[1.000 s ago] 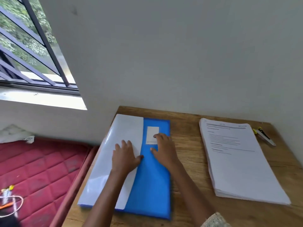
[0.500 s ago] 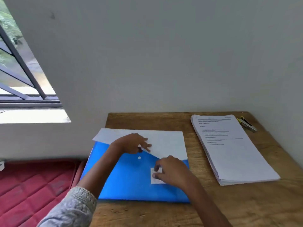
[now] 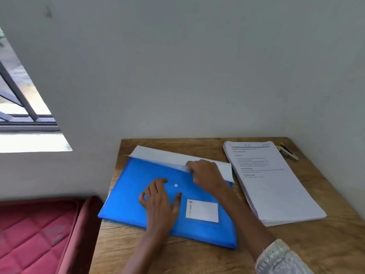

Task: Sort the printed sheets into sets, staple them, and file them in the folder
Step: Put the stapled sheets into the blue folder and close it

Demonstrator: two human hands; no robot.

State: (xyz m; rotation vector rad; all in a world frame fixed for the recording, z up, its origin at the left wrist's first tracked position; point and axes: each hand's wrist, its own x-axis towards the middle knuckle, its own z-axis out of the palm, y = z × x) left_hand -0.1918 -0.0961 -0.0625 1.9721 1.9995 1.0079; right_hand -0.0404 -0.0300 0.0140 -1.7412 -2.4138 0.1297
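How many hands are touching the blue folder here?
2. The left hand lies flat mid-folder, beside the snap button; the right hand grips the white flap at the far edge. Both are fully visible.

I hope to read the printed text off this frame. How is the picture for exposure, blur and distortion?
Head view: the window sill is blown out white, the table evenly lit without glare; text on the printed stack is too soft to read; the right hand smears slightly where it pinches the flap of the folder; the wide-angle lens splays the table edges.
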